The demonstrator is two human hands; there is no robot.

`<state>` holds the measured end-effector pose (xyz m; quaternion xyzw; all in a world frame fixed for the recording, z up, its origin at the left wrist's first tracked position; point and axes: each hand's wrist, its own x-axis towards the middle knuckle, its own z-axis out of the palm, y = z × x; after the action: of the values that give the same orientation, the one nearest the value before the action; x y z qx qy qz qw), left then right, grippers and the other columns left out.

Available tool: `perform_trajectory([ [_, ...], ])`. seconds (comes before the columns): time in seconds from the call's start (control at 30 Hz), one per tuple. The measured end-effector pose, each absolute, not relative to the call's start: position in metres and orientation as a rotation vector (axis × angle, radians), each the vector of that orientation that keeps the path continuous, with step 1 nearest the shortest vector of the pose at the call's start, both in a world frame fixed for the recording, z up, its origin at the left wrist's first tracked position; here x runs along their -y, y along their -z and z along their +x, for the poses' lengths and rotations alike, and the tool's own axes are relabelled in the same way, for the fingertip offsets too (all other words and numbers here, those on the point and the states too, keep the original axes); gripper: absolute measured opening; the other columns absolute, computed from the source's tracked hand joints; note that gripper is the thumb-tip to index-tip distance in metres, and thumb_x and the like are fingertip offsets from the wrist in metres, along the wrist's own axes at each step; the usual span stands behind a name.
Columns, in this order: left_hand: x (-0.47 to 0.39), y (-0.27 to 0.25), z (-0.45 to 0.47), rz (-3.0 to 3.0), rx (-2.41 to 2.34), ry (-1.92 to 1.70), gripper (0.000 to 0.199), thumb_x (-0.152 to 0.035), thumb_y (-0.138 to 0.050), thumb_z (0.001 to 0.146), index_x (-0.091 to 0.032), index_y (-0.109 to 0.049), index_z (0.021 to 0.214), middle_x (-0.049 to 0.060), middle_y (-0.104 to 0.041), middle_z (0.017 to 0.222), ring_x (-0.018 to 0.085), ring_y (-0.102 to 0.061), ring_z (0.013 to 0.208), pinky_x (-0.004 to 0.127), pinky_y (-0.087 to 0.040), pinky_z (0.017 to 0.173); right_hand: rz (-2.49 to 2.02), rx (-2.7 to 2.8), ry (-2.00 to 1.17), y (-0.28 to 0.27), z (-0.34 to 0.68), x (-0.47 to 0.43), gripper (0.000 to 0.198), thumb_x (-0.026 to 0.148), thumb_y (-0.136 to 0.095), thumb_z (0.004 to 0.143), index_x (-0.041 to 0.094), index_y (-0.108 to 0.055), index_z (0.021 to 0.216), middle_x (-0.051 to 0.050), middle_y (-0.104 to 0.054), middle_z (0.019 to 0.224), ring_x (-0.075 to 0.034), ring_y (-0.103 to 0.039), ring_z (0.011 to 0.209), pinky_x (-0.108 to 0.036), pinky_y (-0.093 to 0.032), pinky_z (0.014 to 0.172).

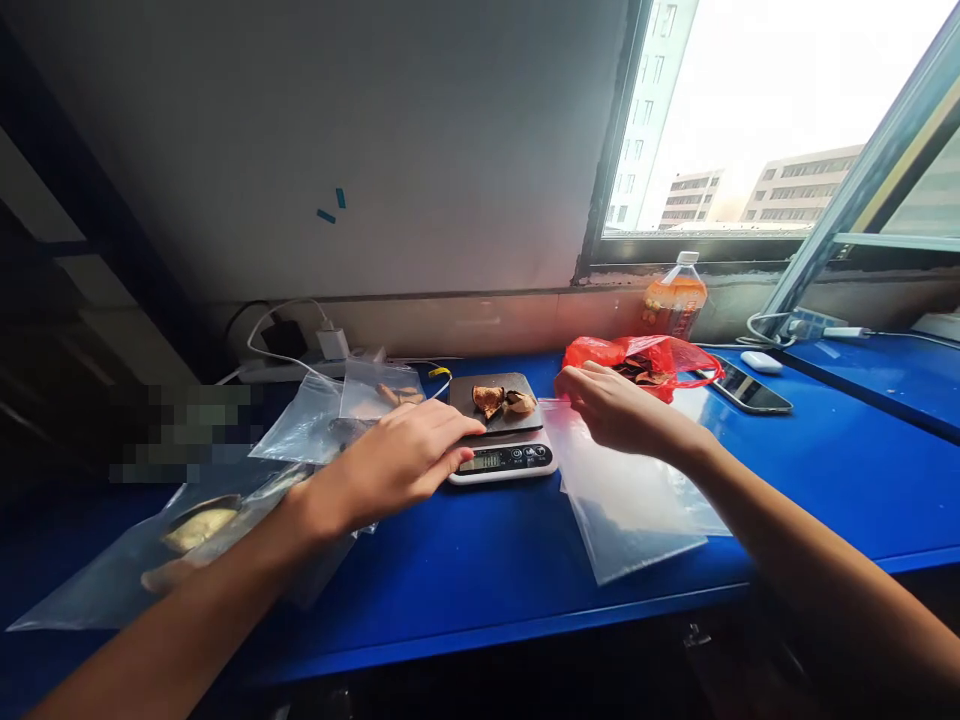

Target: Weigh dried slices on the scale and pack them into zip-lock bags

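Note:
A small digital kitchen scale point(504, 472) sits on the blue table, with two curled, brown dried pieces point(489, 401) on its dark plate. My left hand point(401, 455) is at the scale's left front corner, fingers stretched over the plate's edge and thumb apart beside the lit display. Nothing shows between its fingers. Beyond the scale's right side, my right hand point(606, 403) is closed, its fingertips curled out of sight near a red plastic bag point(667, 355). Dark dried pieces point(641, 372) lie in that bag. Clear zip bags point(630, 520) lie flat below my right hand.
Filled clear bags point(201, 525) with pale slices lie at the left, partly under my left forearm. A power strip with a white charger point(332, 342) runs along the wall. A drink bottle point(675, 297), phone point(750, 386) and white earbud case point(761, 362) stand or lie at the right.

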<state>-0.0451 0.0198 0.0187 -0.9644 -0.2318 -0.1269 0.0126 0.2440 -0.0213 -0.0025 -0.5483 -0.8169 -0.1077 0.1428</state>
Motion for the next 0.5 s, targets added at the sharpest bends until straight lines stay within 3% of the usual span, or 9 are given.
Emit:
perform_trajectory([
  [0.13, -0.009, -0.011, -0.038, -3.025, 0.576, 0.739, 0.032, -0.012, -0.044, 0.096, -0.016, -0.059, 0.123, 0.009, -0.072, 0.112, 0.022, -0.068, 0.102, 0.035, -0.054, 0.091, -1.131, 2.193, 0.344, 0.0, 0.2, 0.053, 0.023, -0.001, -0.046, 0.084, 0.019, -0.046, 0.096, -0.006, -0.059, 0.087, -0.019, -0.053, 0.079, -0.03, -0.043, 0.07],
  [0.27, 0.004, -0.007, -0.031, -3.033, 0.284, 1.035, 0.018, -0.011, -0.048, 0.095, -0.014, -0.062, 0.105, 0.008, -0.073, 0.095, 0.018, -0.07, 0.088, 0.028, -0.055, 0.08, -0.883, 2.157, 0.231, 0.017, 0.175, 0.065, 0.021, 0.001, -0.045, 0.087, 0.021, -0.042, 0.092, -0.003, -0.055, 0.081, -0.017, -0.049, 0.072, -0.029, -0.041, 0.065],
  [0.5, 0.01, -0.011, -0.031, -3.165, 0.227, 1.14, 0.011, -0.012, -0.053, 0.092, -0.017, -0.062, 0.089, 0.006, -0.072, 0.082, 0.016, -0.068, 0.074, 0.027, -0.054, 0.07, -0.655, 2.11, -0.039, 0.025, 0.169, 0.068, 0.025, 0.0, -0.045, 0.084, 0.024, -0.037, 0.088, -0.002, -0.052, 0.082, -0.016, -0.046, 0.073, -0.03, -0.042, 0.064],
])
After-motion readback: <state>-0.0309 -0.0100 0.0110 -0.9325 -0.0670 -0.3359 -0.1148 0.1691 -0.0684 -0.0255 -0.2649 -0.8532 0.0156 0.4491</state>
